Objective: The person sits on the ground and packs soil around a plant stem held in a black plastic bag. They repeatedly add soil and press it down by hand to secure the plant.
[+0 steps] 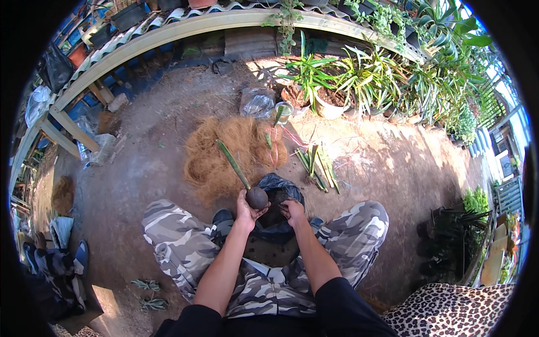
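My left hand [248, 212] holds a dark ball of soil [257, 198] from below, over the left side of a black plastic bag. A long green succulent leaf [233, 164] sticks up out of the ball, tilted to the left. Over the right side of the bag, my right hand [292, 209] has its fingers curled; whether it pinches some soil I cannot tell. The black plastic bag [296, 188] stands between my legs with dark soil [273, 210] in it. Beyond it lie a heap of brown coconut fiber [210, 168] and a fiber-wrapped ball [276, 151] with pink string.
Cut leaves [328, 168] lie on the ground right of the fiber, near loose pink string [294, 137]. A clear cup [284, 112] with a leaf and a plastic bag [257, 105] stand farther back. Potted plants [366, 80] line the back right. Another person's leg [57, 269] shows at lower left.
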Demonstrator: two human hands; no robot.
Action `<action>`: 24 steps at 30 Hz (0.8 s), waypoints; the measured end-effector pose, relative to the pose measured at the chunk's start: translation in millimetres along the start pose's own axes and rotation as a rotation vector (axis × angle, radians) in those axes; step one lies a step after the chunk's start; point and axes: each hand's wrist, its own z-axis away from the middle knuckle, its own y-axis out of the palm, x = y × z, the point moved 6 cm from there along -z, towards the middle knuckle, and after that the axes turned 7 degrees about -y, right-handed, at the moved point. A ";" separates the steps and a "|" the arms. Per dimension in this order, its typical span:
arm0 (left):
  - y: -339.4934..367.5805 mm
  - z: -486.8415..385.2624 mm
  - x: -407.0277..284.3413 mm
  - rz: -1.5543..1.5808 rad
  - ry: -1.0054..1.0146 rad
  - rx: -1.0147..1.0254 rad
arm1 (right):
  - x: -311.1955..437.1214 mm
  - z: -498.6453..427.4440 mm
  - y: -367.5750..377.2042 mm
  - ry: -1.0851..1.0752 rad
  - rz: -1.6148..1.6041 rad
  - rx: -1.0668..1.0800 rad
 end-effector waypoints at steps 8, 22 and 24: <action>-5.0 1.7 -1.2 -0.005 0.002 -0.021 | 18.8 11.8 11.6 -0.089 0.232 0.110; -16.1 -4.5 4.9 -0.013 0.004 -0.035 | 36.5 33.2 20.7 -0.166 0.171 0.316; -17.0 -4.9 5.7 -0.018 0.001 -0.048 | 34.4 30.8 18.5 -0.173 0.208 0.300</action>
